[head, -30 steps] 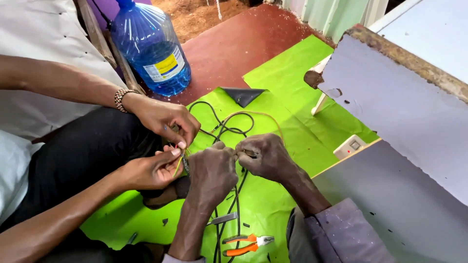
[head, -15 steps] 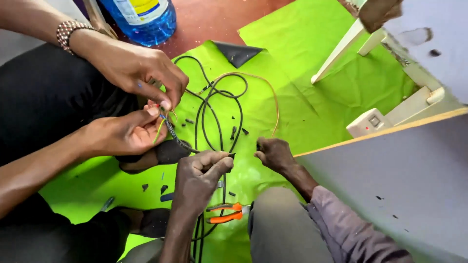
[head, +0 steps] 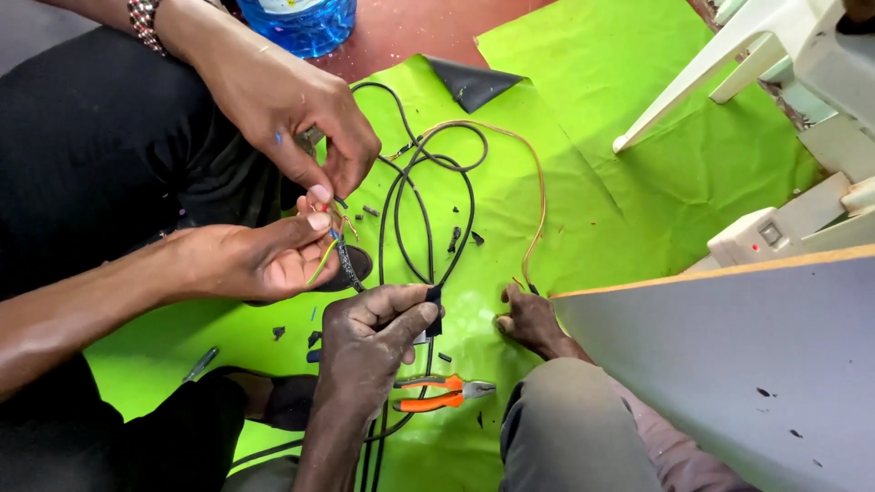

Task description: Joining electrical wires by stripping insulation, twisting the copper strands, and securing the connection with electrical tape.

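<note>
The left hand (head: pixel 369 333) pinches a black cable (head: pixel 428 228) in a closed grip, thumb against fingers; the cable loops away across the green sheet (head: pixel 592 118) on the floor. The right hand (head: pixel 529 319) rests on the sheet, fingers curled around nothing. Orange pliers (head: pixel 442 394) lie just below. Opposite, another person's hands (head: pixel 292 182) pick at coloured wire ends (head: pixel 330 239).

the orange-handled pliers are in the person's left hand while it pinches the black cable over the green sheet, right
Not quite. The head view shows the orange-handled pliers lying on the bright green plastic sheet, beside the left hand, not in it. That hand does pinch the black cable over the sheet.
</note>
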